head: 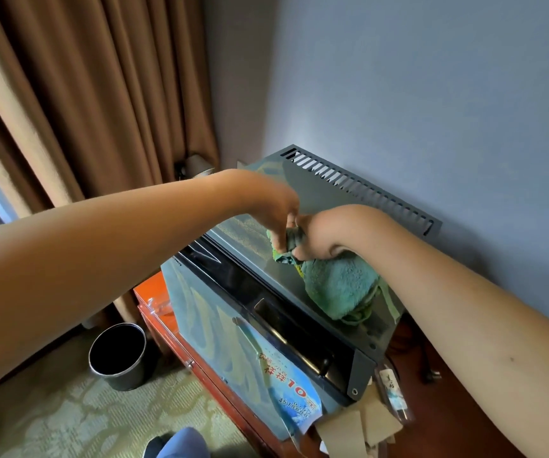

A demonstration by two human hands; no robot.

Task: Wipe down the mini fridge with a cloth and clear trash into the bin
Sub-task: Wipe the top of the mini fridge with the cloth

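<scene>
The mini fridge (329,206) stands against the blue wall, dark grey on top with a row of vent slots along its back edge. A green cloth (336,285) lies bunched on the fridge top near its front right. My right hand (319,238) grips one end of the cloth with curled fingers. My left hand (274,209) reaches in from the left and pinches the same end of the cloth right beside it. The black round bin (119,357) stands on the floor to the left of the cabinet.
The fridge sits on a red-orange wooden cabinet (167,322). Papers and a plastic-wrapped item (393,391) lie by the fridge's front right corner. Brown curtains (84,94) hang at the left. A patterned carpet (68,424) covers the floor around the bin.
</scene>
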